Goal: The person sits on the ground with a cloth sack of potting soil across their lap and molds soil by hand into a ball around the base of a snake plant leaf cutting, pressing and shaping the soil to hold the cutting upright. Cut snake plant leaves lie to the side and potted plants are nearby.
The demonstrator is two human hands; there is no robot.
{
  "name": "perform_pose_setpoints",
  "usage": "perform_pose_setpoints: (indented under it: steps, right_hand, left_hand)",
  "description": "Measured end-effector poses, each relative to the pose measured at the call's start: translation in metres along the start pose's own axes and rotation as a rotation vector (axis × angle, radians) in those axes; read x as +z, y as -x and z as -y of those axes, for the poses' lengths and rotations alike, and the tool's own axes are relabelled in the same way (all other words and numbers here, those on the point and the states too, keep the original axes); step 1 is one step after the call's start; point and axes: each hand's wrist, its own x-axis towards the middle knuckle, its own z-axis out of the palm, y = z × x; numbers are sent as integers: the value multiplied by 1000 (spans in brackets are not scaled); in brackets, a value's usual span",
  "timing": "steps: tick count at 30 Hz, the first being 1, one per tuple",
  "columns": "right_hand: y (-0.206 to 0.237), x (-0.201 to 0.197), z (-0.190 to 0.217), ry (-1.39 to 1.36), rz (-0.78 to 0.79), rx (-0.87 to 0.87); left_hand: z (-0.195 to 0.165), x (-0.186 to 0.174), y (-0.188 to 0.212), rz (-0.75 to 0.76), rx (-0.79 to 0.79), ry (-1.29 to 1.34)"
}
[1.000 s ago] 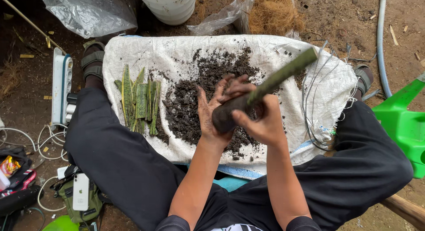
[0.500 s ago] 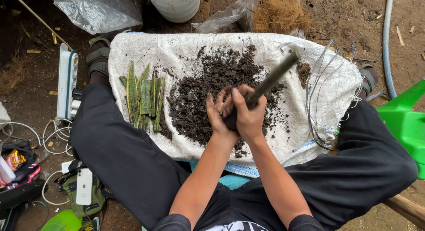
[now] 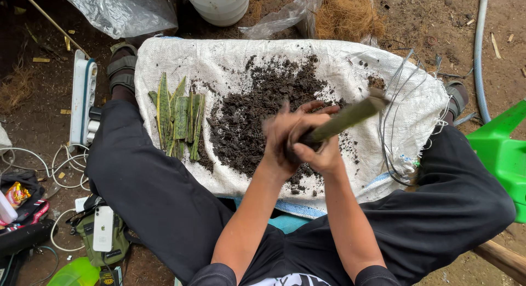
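Your right hand (image 3: 323, 154) is wrapped tight around the lower end of a long green leaf (image 3: 345, 119), its grip closed on it; your left hand (image 3: 282, 138), blurred, presses against the same end with fingers partly spread; the leaf slants up toward the right edge of the white sack (image 3: 230, 61) across your lap; dark soil (image 3: 257, 108) lies piled at the sack's middle; cut leaf pieces (image 3: 178, 119) sit near its left edge; a white bucket (image 3: 219, 6) stands beyond the far edge, its contents out of view.

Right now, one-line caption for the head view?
Both hands grip a green stalk over soil on a white sack, cut leaves alongside.
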Motion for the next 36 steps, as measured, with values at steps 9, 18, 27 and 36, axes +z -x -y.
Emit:
perform_pose_setpoints:
  steps: [9, 18, 27, 36]
  right_hand:
    - [37, 23, -28, 50, -372, 220]
    - [0, 30, 10, -284, -611, 528]
    - [20, 9, -4, 21, -355, 86]
    - [46, 18, -36, 18, -441, 38]
  left_hand:
    - [11, -15, -8, -357, 43, 112]
    - [5, 10, 5, 50, 349, -37]
    - [-6, 23, 9, -86, -42, -79]
    - [16, 7, 10, -210, 49, -8]
